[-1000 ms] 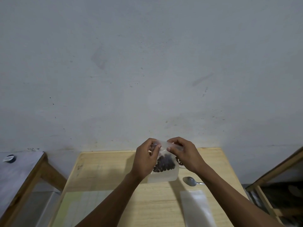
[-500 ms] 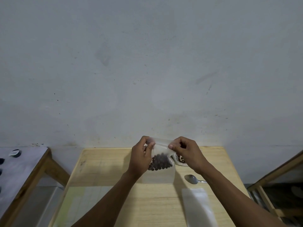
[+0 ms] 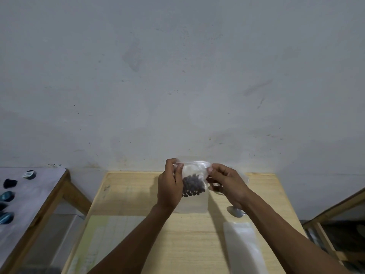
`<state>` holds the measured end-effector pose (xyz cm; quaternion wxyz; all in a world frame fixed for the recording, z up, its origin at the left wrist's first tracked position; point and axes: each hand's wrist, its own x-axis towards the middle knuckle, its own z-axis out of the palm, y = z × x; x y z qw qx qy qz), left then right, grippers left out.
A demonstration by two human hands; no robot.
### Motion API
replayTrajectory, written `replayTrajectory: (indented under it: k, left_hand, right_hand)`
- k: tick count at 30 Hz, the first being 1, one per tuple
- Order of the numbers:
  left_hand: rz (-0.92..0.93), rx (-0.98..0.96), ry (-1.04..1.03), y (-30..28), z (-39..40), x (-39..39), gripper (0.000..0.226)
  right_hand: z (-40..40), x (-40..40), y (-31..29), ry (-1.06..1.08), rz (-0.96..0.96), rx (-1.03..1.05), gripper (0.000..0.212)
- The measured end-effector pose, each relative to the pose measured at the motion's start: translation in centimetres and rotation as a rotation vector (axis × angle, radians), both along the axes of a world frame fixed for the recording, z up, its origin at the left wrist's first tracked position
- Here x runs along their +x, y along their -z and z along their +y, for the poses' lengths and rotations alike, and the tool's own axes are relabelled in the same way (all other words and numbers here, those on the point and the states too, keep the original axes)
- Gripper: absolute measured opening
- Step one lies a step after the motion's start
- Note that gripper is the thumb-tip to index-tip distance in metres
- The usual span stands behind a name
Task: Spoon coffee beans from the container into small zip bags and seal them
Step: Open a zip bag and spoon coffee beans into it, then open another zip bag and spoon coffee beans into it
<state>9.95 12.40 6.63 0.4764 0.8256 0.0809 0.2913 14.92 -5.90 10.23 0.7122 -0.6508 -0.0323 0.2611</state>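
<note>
Clear zip bag [image 3: 194, 202] of beans: left hand [image 3: 170, 189], right hand [image 3: 227, 184] pinch top corners.

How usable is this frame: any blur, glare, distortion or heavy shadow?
Head view: dim, flat light; soft shadows on the table under the hands. Wide-angle bending at the edges. The bag top is hazy between the left hand and right hand, though the beans read clearly. No strong glare.
</note>
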Motion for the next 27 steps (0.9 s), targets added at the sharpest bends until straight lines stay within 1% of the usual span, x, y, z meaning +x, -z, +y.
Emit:
replayTrajectory:
  k: [2,3,6,9,10,12,13,15,16,17,19,20,22,27]
  left_hand:
    - [-0.015,-0.006,-0.009,0.0,-0.1,0.0,0.017]
    - [-0.008,-0.014,0.008,0.0,-0.1,0.0,0.018]
    - [0.105,-0.121,0.148,0.8,-0.1,-0.5,0.024]
    - [0.208,-0.119,0.256,2.8,0.7,-1.8,0.043]
    - [0.239,-0.082,0.26,3.4,0.9,-2.4,0.049]
    - [0.342,-0.02,0.206,4.5,1.3,-3.4,0.051]
    - [0.4,-0.023,0.176,5.1,1.4,-3.9,0.049]
    - [0.509,-0.093,0.14,6.4,1.6,-5.1,0.045]
    - [0.555,-0.138,0.123,7.0,1.7,-5.7,0.044]
    - [0.598,-0.169,0.104,7.6,1.7,-6.4,0.044]
    - [0.667,-0.181,0.073,8.7,1.6,-7.8,0.044]
    - [0.697,-0.168,0.061,9.0,1.5,-8.4,0.044]
    - [0.752,-0.158,0.048,9.7,1.3,-9.4,0.044]
    - [0.901,-0.141,0.085,11.2,1.2,-11.2,0.047]
  right_hand:
    - [0.3,-0.3,0.4,-0.089,-0.026,-0.108,0.016]
    - [0.6,-0.5,0.8,-0.087,-0.051,-0.147,0.014]
    - [1.1,-0.8,1.6,0.053,-0.075,-0.168,0.013]
    - [0.9,-0.8,2.6,0.106,-0.026,-0.175,0.011]
    - [0.8,-0.9,3.1,0.104,-0.007,-0.185,0.012]
    - [0.7,-1.3,4.5,0.098,0.015,-0.213,0.017]
    - [0.7,-1.7,5.1,0.093,0.026,-0.227,0.018]
    - [0.7,-2.9,6.5,0.078,0.063,-0.246,0.016]
    - [0.7,-3.6,7.3,0.056,0.093,-0.272,0.023]
    - [0.7,-4.3,8.2,0.026,0.117,-0.311,0.034]
    - [0.5,-5.6,10.1,-0.062,0.113,-0.449,0.055]
    - [0.3,-6.1,10.9,-0.113,0.098,-0.523,0.061]
    - [0.2,-7.2,12.3,-0.193,0.068,-0.63,0.066]
    - [0.8,-9.1,13.5,-0.288,-0.029,-0.748,0.063]
